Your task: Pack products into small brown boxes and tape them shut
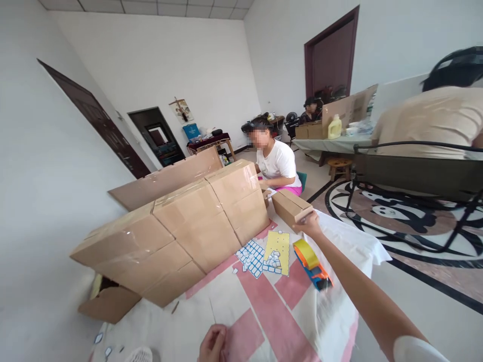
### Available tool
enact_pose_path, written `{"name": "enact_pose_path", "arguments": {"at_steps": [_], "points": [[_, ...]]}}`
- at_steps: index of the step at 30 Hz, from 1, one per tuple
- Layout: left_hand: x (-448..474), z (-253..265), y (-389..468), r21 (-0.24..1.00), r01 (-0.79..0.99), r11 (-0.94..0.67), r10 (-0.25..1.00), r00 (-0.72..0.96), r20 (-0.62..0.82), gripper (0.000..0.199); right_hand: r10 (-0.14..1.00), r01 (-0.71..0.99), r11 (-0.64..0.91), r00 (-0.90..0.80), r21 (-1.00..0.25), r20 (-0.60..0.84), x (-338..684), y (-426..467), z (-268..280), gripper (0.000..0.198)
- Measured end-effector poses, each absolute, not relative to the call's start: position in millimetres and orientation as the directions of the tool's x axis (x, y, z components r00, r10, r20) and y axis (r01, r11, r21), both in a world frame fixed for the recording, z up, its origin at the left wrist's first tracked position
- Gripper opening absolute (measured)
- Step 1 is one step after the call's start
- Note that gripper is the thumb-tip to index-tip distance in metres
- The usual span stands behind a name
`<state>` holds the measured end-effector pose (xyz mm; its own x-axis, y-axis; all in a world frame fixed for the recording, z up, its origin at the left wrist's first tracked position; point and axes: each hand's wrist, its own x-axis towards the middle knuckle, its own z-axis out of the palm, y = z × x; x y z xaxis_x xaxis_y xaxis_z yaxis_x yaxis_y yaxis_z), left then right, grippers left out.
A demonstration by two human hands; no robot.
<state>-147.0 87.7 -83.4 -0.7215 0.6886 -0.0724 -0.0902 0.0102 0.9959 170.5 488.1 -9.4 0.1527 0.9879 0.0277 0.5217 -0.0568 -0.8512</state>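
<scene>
On my feed, the right hand (310, 225) holds a rectangular brown cardboard box (290, 205) by its near end, probably for steadiness; the left hand (213, 343) curls narrow, contents unclear to me.

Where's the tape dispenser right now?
In the head view, right of centre, the tape dispenser lies on the table, just right of the yellow sheet and, in frame, below the right hand.

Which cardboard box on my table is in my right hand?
The box just right of the stack: your right hand grasps its near end. The stack's boxes sit packed together, apart from that hand.
</scene>
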Motion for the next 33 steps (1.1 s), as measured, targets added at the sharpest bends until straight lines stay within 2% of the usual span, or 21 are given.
{"name": "enact_pose_path", "arguments": {"at_steps": [4, 7, 9, 12, 16, 20, 26, 33], "points": [[-144.3, -81.4, 84.4, 0.996, -0.084, 0.007, 0.698, -0.714, -0.065, 0.043, 0.989, 0.558, -0.126, 0.138, -0.820, -0.058, 134.0, 498.7, 4.8, 0.127], [-143.6, -82.5, 83.0, 0.998, -0.065, -0.005, 0.693, -0.720, -0.043, 0.046, 0.988, 0.603, -0.100, 0.153, -0.792, -0.008, 111.8, 480.2, 10.3, 0.120], [-142.9, -82.8, 82.8, 0.999, -0.045, -0.013, 0.686, -0.728, -0.024, 0.049, 0.997, 0.683, -0.030, 0.070, -0.730, 0.024, 102.0, 461.3, 12.2, 0.111], [-141.3, -80.7, 81.8, 1.000, -0.009, -0.012, 0.699, -0.715, 0.002, 0.049, 0.988, 0.778, 0.114, -0.153, -0.617, -0.010, 99.6, 434.4, 13.6, 0.086], [-140.2, -76.2, 77.7, 0.999, 0.043, 0.006, 0.747, -0.664, 0.024, 0.045, 0.948, 0.788, 0.179, -0.299, -0.589, -0.111, 117.4, 404.0, 9.9, 0.048], [-142.8, -77.2, 74.5, 0.997, 0.079, 0.026, 0.782, -0.623, 0.029, 0.043, 0.926, 0.786, 0.166, -0.332, -0.596, -0.180, 137.0, 371.1, -3.0, 0.029], [-146.6, -87.4, 72.4, 0.994, 0.099, 0.049, 0.828, -0.560, 0.015, 0.040, 0.966, 0.751, 0.031, -0.192, -0.660, -0.173, 144.2, 346.9, -24.8, 0.032], [-147.2, -89.9, 69.5, 0.987, 0.148, 0.054, 0.850, -0.526, 0.032, 0.037, 0.969, 0.488, -0.167, -0.078, -0.857, -0.233, 168.5, 366.9, -35.3, 0.024]]}}
